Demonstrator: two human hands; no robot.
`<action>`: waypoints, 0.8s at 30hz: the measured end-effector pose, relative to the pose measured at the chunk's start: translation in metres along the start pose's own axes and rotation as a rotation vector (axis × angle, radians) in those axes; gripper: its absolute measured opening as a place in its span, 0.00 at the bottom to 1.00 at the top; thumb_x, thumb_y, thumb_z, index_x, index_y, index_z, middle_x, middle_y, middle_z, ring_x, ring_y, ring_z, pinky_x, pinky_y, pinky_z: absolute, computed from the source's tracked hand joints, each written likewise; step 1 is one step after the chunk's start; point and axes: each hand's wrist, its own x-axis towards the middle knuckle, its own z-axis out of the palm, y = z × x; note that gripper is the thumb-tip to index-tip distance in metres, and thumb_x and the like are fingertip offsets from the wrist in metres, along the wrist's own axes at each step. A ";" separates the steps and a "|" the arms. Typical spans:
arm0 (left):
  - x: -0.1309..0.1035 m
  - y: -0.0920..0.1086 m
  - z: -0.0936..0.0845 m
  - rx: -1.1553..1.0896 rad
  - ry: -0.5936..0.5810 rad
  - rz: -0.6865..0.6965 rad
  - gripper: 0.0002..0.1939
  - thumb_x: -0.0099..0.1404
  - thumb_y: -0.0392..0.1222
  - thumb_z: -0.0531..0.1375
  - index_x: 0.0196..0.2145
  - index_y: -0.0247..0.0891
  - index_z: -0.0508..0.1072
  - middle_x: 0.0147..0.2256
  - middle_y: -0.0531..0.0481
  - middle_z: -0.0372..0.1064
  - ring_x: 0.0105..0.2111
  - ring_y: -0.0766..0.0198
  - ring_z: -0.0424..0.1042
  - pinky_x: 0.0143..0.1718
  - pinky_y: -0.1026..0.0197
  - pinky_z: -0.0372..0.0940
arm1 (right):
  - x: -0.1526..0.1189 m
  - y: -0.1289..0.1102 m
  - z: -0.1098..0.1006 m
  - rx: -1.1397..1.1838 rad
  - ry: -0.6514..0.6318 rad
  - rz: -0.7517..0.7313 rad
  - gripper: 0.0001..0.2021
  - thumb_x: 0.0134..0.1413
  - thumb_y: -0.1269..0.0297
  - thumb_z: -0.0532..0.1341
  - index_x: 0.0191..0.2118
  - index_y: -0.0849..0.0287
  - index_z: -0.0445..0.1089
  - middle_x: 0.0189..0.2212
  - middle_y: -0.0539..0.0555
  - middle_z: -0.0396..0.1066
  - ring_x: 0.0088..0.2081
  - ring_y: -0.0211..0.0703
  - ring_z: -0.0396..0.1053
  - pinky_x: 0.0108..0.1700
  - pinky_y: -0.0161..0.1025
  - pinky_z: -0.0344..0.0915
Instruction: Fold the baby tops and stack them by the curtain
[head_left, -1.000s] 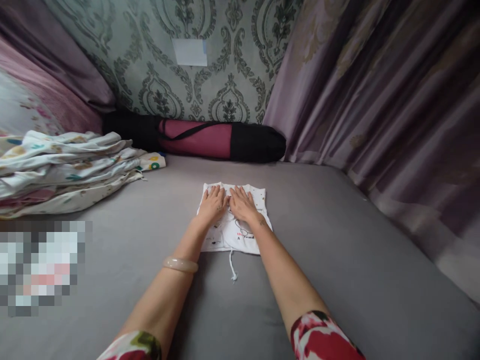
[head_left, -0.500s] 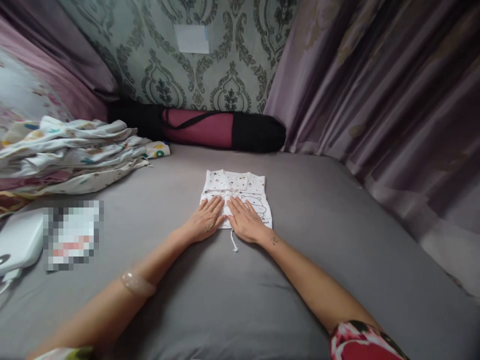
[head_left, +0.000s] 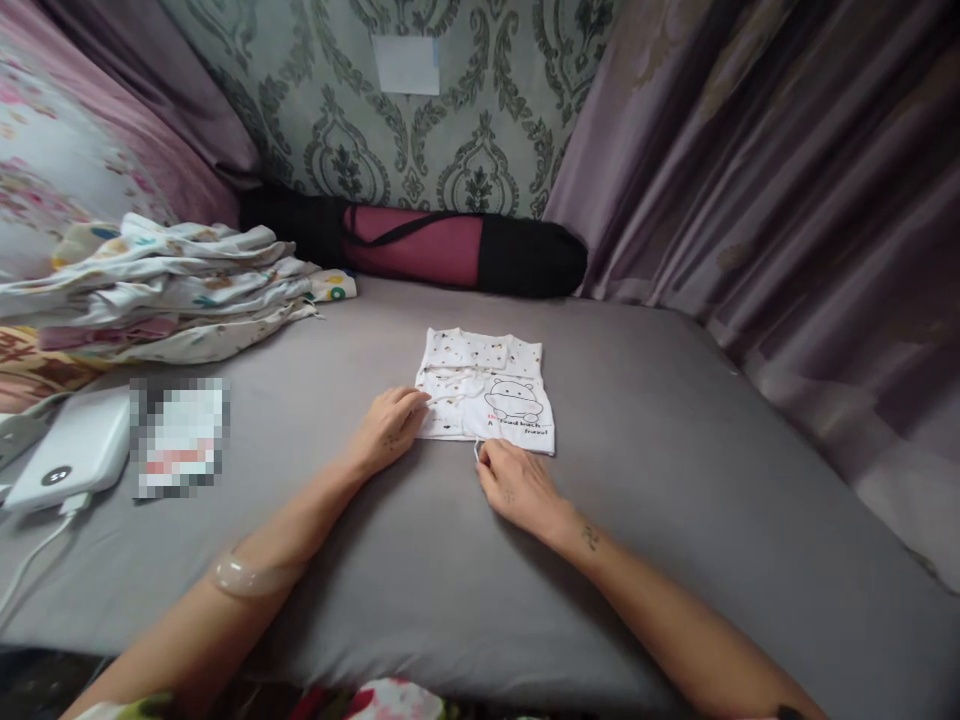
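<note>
A small white baby garment (head_left: 480,400) lies folded flat on the grey bed sheet, printed with a hippo face, lettering and tiny dots. My left hand (head_left: 391,428) rests at its left edge with the fingers bent together; what they hold, if anything, is hidden. At the garment's front edge, my right hand (head_left: 519,485) is closed, thumb and forefinger pinching a white tie cord (head_left: 476,452). Only a short loop of that cord shows beside the fingertips.
A heap of printed baby clothes (head_left: 195,290) lies at the left. Nearer me are a white power bank (head_left: 79,445) with a cable and a blurred-out packet (head_left: 184,437). A black and maroon long bag (head_left: 416,245) lies along the wall; curtains (head_left: 675,180) hang at the right.
Both hands have come off the garment's middle, where they lay flat. The left moved to its left edge; the right drew back to the front edge and took the cord.
</note>
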 end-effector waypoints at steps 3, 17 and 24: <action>0.001 0.002 -0.002 -0.023 0.007 0.004 0.15 0.72 0.44 0.49 0.44 0.40 0.73 0.43 0.43 0.72 0.44 0.58 0.70 0.48 0.53 0.64 | 0.004 0.000 -0.004 -0.013 -0.056 0.010 0.09 0.64 0.67 0.51 0.41 0.57 0.68 0.38 0.56 0.74 0.39 0.44 0.70 0.37 0.37 0.56; 0.000 0.006 -0.005 0.056 0.022 -0.026 0.22 0.73 0.47 0.45 0.58 0.36 0.64 0.57 0.39 0.64 0.59 0.54 0.61 0.59 0.49 0.58 | 0.063 0.044 -0.042 0.080 0.350 0.135 0.22 0.65 0.64 0.48 0.61 0.63 0.61 0.59 0.65 0.64 0.58 0.54 0.62 0.58 0.50 0.59; 0.001 0.014 0.003 0.160 -0.354 0.087 0.31 0.73 0.57 0.41 0.68 0.41 0.51 0.69 0.45 0.44 0.69 0.54 0.38 0.68 0.45 0.39 | 0.043 0.058 -0.001 -0.122 0.009 -0.159 0.28 0.69 0.54 0.42 0.69 0.57 0.47 0.71 0.55 0.38 0.70 0.52 0.33 0.68 0.57 0.33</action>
